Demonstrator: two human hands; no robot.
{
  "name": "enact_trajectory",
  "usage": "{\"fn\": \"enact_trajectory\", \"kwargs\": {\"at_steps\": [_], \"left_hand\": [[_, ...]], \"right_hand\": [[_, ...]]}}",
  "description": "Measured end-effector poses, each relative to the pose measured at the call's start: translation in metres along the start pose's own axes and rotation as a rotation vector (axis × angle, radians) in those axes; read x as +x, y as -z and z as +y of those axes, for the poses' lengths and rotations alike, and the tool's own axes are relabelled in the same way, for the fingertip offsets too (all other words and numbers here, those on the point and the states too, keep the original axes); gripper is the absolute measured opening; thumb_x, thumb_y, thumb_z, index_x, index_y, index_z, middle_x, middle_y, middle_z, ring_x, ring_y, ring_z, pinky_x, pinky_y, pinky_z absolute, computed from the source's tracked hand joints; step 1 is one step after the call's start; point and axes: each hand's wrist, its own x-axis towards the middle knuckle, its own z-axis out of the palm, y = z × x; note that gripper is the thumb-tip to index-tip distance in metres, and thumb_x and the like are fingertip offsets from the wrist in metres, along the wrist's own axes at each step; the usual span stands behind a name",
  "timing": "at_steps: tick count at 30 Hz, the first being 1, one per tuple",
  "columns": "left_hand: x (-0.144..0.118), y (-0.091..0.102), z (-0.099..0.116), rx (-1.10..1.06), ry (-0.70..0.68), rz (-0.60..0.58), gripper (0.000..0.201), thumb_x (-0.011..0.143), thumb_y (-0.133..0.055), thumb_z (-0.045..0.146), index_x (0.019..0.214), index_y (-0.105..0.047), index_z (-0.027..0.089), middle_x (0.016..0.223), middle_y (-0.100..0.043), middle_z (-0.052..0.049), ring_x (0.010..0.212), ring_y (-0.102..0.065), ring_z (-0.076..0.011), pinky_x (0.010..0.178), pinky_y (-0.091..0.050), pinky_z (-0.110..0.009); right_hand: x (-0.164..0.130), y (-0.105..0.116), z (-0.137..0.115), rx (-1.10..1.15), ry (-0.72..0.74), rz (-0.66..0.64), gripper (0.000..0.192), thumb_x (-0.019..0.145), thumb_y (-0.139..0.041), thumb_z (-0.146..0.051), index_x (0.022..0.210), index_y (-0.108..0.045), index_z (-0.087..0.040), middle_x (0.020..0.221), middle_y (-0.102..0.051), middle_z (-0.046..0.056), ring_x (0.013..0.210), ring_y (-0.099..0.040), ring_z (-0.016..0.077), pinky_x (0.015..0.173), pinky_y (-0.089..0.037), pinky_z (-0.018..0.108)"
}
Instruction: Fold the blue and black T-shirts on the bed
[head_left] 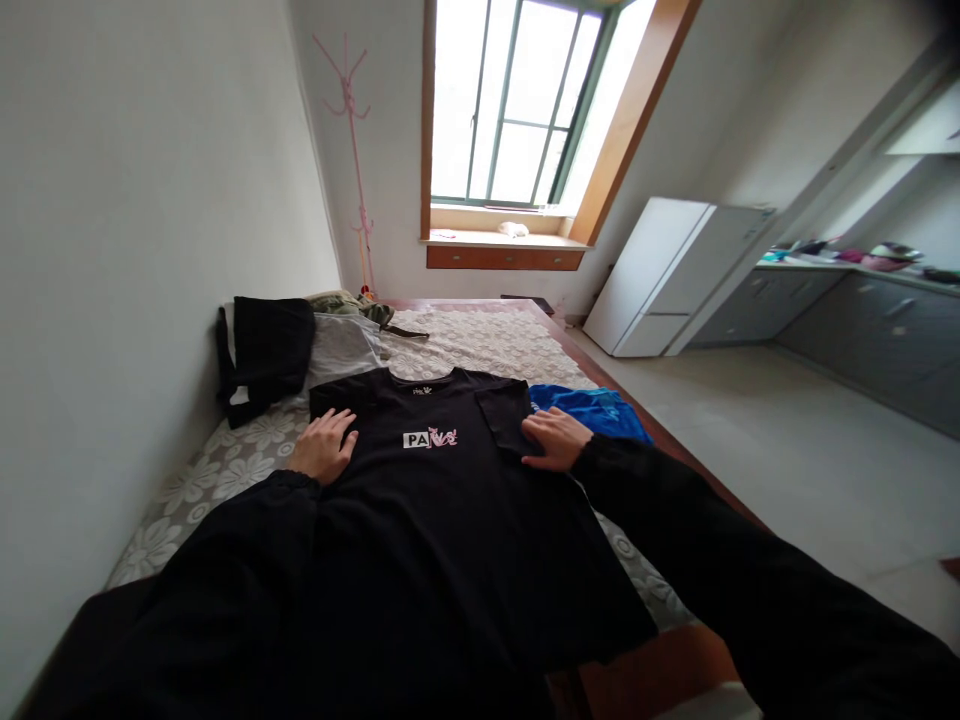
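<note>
Lying flat and face-up on the bed (225,460), the black T-shirt (427,500) had both hands pressed on it: the left hand (325,445) at nine o'clock of the chest print, the right hand (555,438) at three o'clock, fingers spread flat, gripping nothing. A blue garment (592,410) lay just beyond the right hand; folded clothes (300,345) sat at eleven o'clock.

Black T-shirt (442,500) spread flat, front up, on bed.
</note>
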Motion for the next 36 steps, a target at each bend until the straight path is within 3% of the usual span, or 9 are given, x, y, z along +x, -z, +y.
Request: {"fn": "enact_trajectory", "kwargs": {"at_steps": [4,6,10,14,20,26,32,34,36], "left_hand": [[0.0,-0.001,-0.001,0.008,-0.011,0.01,0.054,0.098,-0.036,0.039,0.14,-0.06,0.015,0.149,-0.057,-0.008,0.146,-0.042,-0.0296,0.122,-0.033,-0.048],[0.0,-0.002,-0.001,0.008,-0.015,0.009,0.055,0.098,-0.035,0.039,0.14,-0.06,0.015,0.149,-0.057,-0.008,0.146,-0.042,-0.0295,0.121,-0.034,-0.048],[0.0,-0.002,-0.002,0.007,-0.015,-0.001,0.056,0.099,-0.033,0.04,0.139,-0.061,0.014,0.15,-0.056,-0.009,0.146,-0.041,-0.0301,0.121,-0.034,-0.048],[-0.001,-0.001,-0.002,-0.001,-0.01,-0.008,0.055,0.099,-0.033,0.04,0.139,-0.061,0.014,0.151,-0.055,-0.008,0.148,-0.039,-0.0295,0.122,-0.032,-0.047],[-0.001,-0.002,-0.003,-0.006,-0.009,0.004,0.053,0.098,-0.035,0.04,0.14,-0.06,0.017,0.15,-0.057,-0.007,0.148,-0.039,-0.0283,0.123,-0.031,-0.046],[-0.002,-0.004,-0.002,-0.008,-0.016,0.006,0.052,0.098,-0.036,0.039,0.14,-0.06,0.018,0.15,-0.056,-0.007,0.148,-0.039,-0.0287,0.123,-0.031,-0.047],[0.0,0.001,-0.003,-0.01,-0.021,0.0,0.051,0.099,-0.037,0.036,0.139,-0.06,0.016,0.152,-0.054,-0.009,0.148,-0.039,-0.0304,0.123,-0.032,-0.051],[0.0,0.008,0.004,-0.006,-0.081,0.0,0.047,0.097,-0.039,0.029,0.137,-0.062,0.019,0.148,-0.058,-0.008,0.146,-0.041,-0.0293,0.124,-0.029,-0.052],[-0.002,0.018,0.024,-0.031,-0.221,-0.042,0.043,0.095,-0.041,0.021,0.131,-0.065,0.023,0.14,-0.064,-0.007,0.141,-0.048,-0.0269,0.124,-0.028,-0.051]], "right_hand": [[-0.041,-0.015,-0.032,-0.107,-0.025,0.02,0.022,0.089,-0.054,-0.03,0.104,-0.064,-0.018,0.096,-0.07,0.011,0.088,-0.062,0.0258,0.08,-0.036,0.037],[-0.049,-0.018,-0.035,-0.111,-0.151,0.005,0.022,0.086,-0.052,-0.022,0.104,-0.064,-0.019,0.095,-0.072,0.01,0.086,-0.064,0.0253,0.078,-0.037,0.036],[-0.054,-0.019,-0.027,-0.093,-0.507,0.006,0.021,0.085,-0.051,-0.023,0.102,-0.063,-0.02,0.087,-0.074,0.009,0.073,-0.067,0.0245,0.064,-0.035,0.034],[-0.055,-0.02,-0.019,-0.026,-0.64,0.027,0.015,0.087,-0.053,-0.032,0.096,-0.062,-0.023,0.083,-0.074,0.006,0.073,-0.068,0.0236,0.059,-0.032,0.032],[-0.063,-0.031,-0.013,0.033,-0.502,0.151,0.014,0.084,-0.05,-0.026,0.092,-0.061,-0.023,0.091,-0.072,0.005,0.078,-0.066,0.0222,0.063,-0.036,0.031],[-0.071,-0.043,-0.016,-0.028,-0.601,0.16,0.012,0.084,-0.051,-0.028,0.09,-0.06,-0.024,0.085,-0.07,0.005,0.074,-0.062,0.0237,0.062,-0.034,0.033],[-0.063,-0.035,-0.02,-0.122,-0.394,0.22,0.013,0.081,-0.057,-0.028,0.091,-0.058,-0.021,0.097,-0.067,0.012,0.096,-0.059,0.0293,0.078,-0.04,0.035],[-0.061,-0.035,-0.018,-0.079,-0.396,0.211,0.01,0.081,-0.055,-0.026,0.09,-0.058,-0.021,0.095,-0.067,0.01,0.092,-0.06,0.0274,0.075,-0.04,0.034],[-0.06,-0.039,-0.015,-0.013,-0.474,0.222,0.008,0.082,-0.052,-0.025,0.086,-0.057,-0.023,0.09,-0.067,0.008,0.084,-0.061,0.0248,0.069,-0.038,0.032]]}}
